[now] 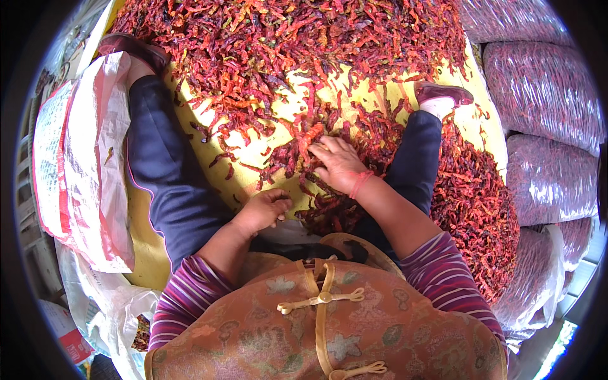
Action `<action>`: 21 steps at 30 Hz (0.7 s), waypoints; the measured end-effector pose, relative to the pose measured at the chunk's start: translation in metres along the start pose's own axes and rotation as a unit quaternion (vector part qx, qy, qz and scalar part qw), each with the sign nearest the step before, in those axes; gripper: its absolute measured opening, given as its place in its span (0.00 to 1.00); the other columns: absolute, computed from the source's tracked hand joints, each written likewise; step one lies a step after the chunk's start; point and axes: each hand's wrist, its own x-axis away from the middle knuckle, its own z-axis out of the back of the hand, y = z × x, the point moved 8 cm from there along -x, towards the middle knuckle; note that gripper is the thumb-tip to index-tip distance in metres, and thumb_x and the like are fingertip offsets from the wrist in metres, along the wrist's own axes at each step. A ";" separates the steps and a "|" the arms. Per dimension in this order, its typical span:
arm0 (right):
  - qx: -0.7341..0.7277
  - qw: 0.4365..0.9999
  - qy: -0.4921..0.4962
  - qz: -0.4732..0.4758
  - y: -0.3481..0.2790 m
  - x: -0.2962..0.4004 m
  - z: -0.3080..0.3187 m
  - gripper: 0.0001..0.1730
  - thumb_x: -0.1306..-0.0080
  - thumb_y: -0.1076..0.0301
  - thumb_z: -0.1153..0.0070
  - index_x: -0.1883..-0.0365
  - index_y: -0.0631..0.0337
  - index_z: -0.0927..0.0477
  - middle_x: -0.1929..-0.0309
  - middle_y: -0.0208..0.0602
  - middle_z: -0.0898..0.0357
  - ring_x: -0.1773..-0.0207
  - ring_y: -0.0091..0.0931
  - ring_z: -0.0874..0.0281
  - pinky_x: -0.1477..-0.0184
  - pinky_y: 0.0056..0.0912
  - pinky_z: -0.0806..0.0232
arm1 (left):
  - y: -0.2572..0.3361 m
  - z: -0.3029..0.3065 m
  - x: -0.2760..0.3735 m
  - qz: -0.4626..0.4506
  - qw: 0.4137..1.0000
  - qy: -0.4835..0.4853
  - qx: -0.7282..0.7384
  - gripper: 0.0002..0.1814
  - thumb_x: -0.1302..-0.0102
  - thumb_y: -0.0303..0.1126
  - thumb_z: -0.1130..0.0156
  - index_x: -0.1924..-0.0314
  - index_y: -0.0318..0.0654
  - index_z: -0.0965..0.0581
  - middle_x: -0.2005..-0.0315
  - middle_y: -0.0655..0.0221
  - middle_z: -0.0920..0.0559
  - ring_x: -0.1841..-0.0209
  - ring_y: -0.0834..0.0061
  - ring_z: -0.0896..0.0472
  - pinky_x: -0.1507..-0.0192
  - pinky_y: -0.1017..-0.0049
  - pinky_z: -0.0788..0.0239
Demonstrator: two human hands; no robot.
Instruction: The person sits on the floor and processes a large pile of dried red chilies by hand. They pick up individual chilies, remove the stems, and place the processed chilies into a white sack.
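Dried red chili peppers [285, 159] lie in a loose cluster on the yellow sheet [249, 183] between my outstretched legs. My right hand [339, 164], with a red band at the wrist, reaches over this cluster. Its fingers are apart, and the fingertips touch the chilies. Lower and to the left, my left hand [266, 209] hovers above the sheet, its fingers curled in. Nothing shows in it, though its palm is hidden. More dark chilies [332, 213] sit close to my lap, below the right wrist.
A large heap of dried chilies [294, 38] spreads beyond my feet. Another heap [470, 209] lies outside my right leg. Several clear plastic sacks packed with chilies [546, 90] are stacked along the right side. A white woven sack [80, 175] stands beside my left leg.
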 end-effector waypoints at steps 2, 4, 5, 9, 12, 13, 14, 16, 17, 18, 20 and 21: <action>0.013 0.999 -0.028 -0.023 -0.005 -0.014 -0.003 0.28 0.48 0.66 0.49 0.47 0.49 0.39 0.45 0.39 0.44 0.42 0.37 0.47 0.42 0.39 0.51 | 0.003 -0.003 0.001 0.009 0.999 0.000 -0.033 0.12 0.43 0.36 0.48 0.61 0.37 0.28 0.82 0.75 0.29 0.80 0.86 0.33 0.80 0.84 0.41; 0.007 0.999 -0.038 -0.033 -0.007 -0.035 -0.001 0.29 0.49 0.67 0.49 0.46 0.49 0.39 0.44 0.40 0.46 0.42 0.39 0.47 0.42 0.38 0.50 | 0.001 -0.005 0.001 0.011 0.999 0.000 -0.048 0.11 0.43 0.36 0.48 0.62 0.37 0.27 0.83 0.75 0.29 0.80 0.85 0.34 0.79 0.83 0.40; 0.006 0.999 -0.035 -0.035 -0.009 -0.046 0.001 0.31 0.50 0.68 0.48 0.45 0.49 0.39 0.43 0.41 0.46 0.43 0.40 0.46 0.42 0.38 0.49 | 0.002 -0.005 0.000 0.002 0.999 -0.001 -0.054 0.11 0.43 0.35 0.48 0.63 0.37 0.27 0.83 0.74 0.29 0.80 0.85 0.34 0.78 0.82 0.40; 0.022 0.998 -0.013 0.063 -0.048 -0.047 -0.018 0.23 0.48 0.70 0.52 0.51 0.51 0.33 0.42 0.40 0.46 0.43 0.41 0.46 0.44 0.39 0.47 | 0.003 -0.001 -0.003 -0.029 0.997 0.010 -0.075 0.11 0.43 0.34 0.48 0.64 0.35 0.27 0.83 0.72 0.29 0.80 0.83 0.33 0.76 0.80 0.40; -0.020 0.993 -0.034 0.112 -0.049 -0.027 -0.018 0.18 0.47 0.71 0.55 0.55 0.55 0.30 0.48 0.41 0.38 0.46 0.39 0.42 0.46 0.37 0.45 | 0.006 -0.002 -0.004 -0.031 0.997 0.005 -0.069 0.10 0.43 0.34 0.47 0.65 0.35 0.27 0.84 0.71 0.29 0.80 0.83 0.33 0.76 0.80 0.40; -0.036 0.994 -0.039 0.098 -0.038 -0.021 -0.017 0.17 0.46 0.72 0.56 0.56 0.56 0.29 0.51 0.41 0.36 0.47 0.38 0.41 0.47 0.35 0.44 | 0.009 -0.004 -0.003 -0.028 0.998 0.001 -0.064 0.10 0.43 0.34 0.47 0.66 0.35 0.27 0.84 0.71 0.29 0.80 0.83 0.33 0.76 0.80 0.40; -0.052 0.995 -0.021 0.087 -0.026 -0.013 -0.013 0.19 0.49 0.75 0.58 0.57 0.55 0.28 0.49 0.37 0.37 0.48 0.37 0.41 0.47 0.35 0.44 | 0.010 -0.005 -0.002 -0.021 0.998 -0.001 -0.059 0.10 0.44 0.34 0.47 0.66 0.35 0.27 0.84 0.71 0.29 0.80 0.83 0.33 0.76 0.80 0.40; -0.082 0.990 0.071 0.090 -0.009 -0.009 0.012 0.13 0.48 0.77 0.56 0.63 0.60 0.27 0.61 0.41 0.31 0.60 0.37 0.33 0.57 0.34 0.38 | 0.014 -0.006 0.000 -0.009 0.998 -0.005 -0.054 0.09 0.44 0.34 0.47 0.67 0.35 0.27 0.84 0.72 0.29 0.80 0.83 0.33 0.76 0.80 0.40; -0.119 0.987 0.085 0.069 0.004 -0.012 0.020 0.11 0.48 0.78 0.57 0.66 0.62 0.28 0.65 0.42 0.31 0.62 0.38 0.32 0.60 0.35 0.37 | 0.014 -0.006 -0.001 -0.025 0.998 -0.004 -0.063 0.09 0.44 0.33 0.47 0.67 0.35 0.27 0.84 0.72 0.29 0.80 0.83 0.33 0.76 0.80 0.40; -0.107 0.990 0.092 0.024 0.022 -0.015 0.026 0.09 0.47 0.77 0.56 0.67 0.63 0.28 0.67 0.43 0.31 0.63 0.38 0.31 0.61 0.35 0.37 | 0.015 -0.007 -0.003 -0.043 0.996 -0.005 -0.073 0.09 0.44 0.33 0.47 0.67 0.35 0.27 0.84 0.72 0.29 0.80 0.83 0.33 0.77 0.80 0.41; -0.124 0.984 0.121 -0.042 0.056 -0.026 0.029 0.07 0.47 0.74 0.54 0.69 0.64 0.30 0.70 0.43 0.30 0.66 0.39 0.31 0.63 0.34 0.37 | 0.016 -0.007 -0.004 -0.054 0.995 -0.007 -0.080 0.09 0.44 0.33 0.48 0.68 0.35 0.27 0.85 0.72 0.30 0.81 0.83 0.34 0.77 0.79 0.41; -0.097 0.982 0.124 -0.103 0.076 -0.031 0.021 0.07 0.48 0.73 0.53 0.71 0.65 0.30 0.69 0.44 0.30 0.66 0.39 0.31 0.63 0.33 0.37 | 0.016 -0.007 -0.004 -0.047 0.996 -0.013 -0.080 0.08 0.44 0.33 0.48 0.68 0.35 0.27 0.85 0.73 0.30 0.81 0.83 0.34 0.78 0.79 0.41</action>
